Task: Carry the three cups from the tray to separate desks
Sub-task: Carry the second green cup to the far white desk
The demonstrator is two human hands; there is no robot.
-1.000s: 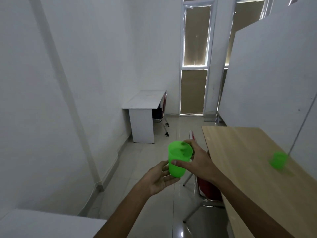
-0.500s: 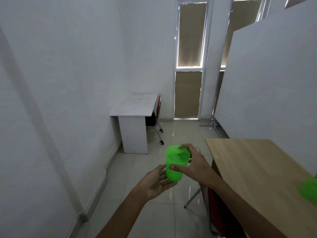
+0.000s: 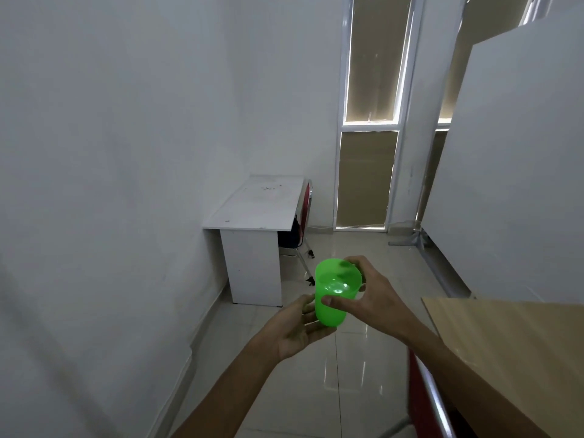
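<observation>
I hold a bright green plastic cup upright in front of me, over the tiled floor. My right hand grips its side, thumb on the near wall and fingers around the far rim. Beneath and to the left, my left hand cups its base, palm up. A white desk stands ahead against the left wall. The corner of a wooden desk shows at the lower right; no cup is visible on it.
A red chair is tucked behind the white desk. Another red chair's back sits beside the wooden desk. A white partition lines the right side. A glossy tiled aisle runs toward tall windows.
I have walked forward along the aisle; the white desk is nearer. The wooden desk has slid right and down, and the green cup standing on it has left the view. Both hands keep the cup.
</observation>
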